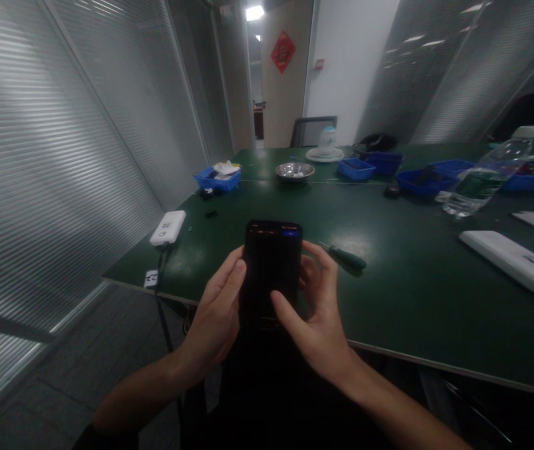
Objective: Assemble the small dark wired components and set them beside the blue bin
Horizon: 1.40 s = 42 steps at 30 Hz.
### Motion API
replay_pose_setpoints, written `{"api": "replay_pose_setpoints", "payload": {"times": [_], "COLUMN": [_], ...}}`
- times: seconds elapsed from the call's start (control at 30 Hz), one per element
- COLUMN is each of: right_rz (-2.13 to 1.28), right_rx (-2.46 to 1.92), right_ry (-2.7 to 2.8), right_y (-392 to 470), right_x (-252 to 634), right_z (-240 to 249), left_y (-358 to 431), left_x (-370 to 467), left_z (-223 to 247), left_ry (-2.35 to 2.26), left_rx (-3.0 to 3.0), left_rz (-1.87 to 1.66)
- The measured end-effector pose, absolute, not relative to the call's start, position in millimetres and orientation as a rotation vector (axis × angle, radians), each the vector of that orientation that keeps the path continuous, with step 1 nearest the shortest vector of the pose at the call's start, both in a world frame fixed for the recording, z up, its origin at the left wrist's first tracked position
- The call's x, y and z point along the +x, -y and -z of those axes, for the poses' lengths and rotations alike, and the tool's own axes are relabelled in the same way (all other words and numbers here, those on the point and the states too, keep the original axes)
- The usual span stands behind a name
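Note:
A black phone (270, 269) with a mostly dark screen is held upright between my two hands at the near edge of the green table (388, 312). My left hand (220, 306) grips its left side, thumb along the edge. On the other side, my right hand (316, 312) holds the phone, its thumb over the lower part of the screen and its fingers around the right edge. Just right of the phone, a screwdriver with a green handle (348, 257) lies on the table.
A white power bank (168, 228) with a black cable lies left, another white device (514, 261) right. Farther back are a blue basket (220, 181), a metal bowl (295, 172), blue trays (355, 169) and a clear bottle (479, 181).

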State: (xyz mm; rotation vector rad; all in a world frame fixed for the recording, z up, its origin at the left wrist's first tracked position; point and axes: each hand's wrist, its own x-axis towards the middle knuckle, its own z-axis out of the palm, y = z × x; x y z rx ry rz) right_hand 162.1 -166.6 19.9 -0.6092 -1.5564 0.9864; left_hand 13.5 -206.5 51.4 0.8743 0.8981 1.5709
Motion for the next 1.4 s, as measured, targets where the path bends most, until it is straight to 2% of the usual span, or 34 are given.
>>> {"api": "replay_pose_setpoints", "payload": {"times": [0.5, 0.8, 1.13, 1.4], "right_rz": [-0.697, -0.076, 0.116, 0.111], "right_rx": [-0.603, -0.397, -0.347, -0.331], "right_ry": [1.718, 2.026, 1.954, 1.976], "right_y": [153, 154, 158, 157], "right_x": [199, 212, 209, 209], "right_z": [-22, -8, -16, -19], "left_y": [206, 206, 205, 207], "left_x": [16, 16, 16, 17], "left_z": [-54, -56, -56, -57], "left_ry": [-0.886, -0.848, -0.858, -0.848], "left_rx": [0.843, 0.844, 0.84, 0.833], "left_rz": [-1.557, -1.523, -1.51, -1.508]}}
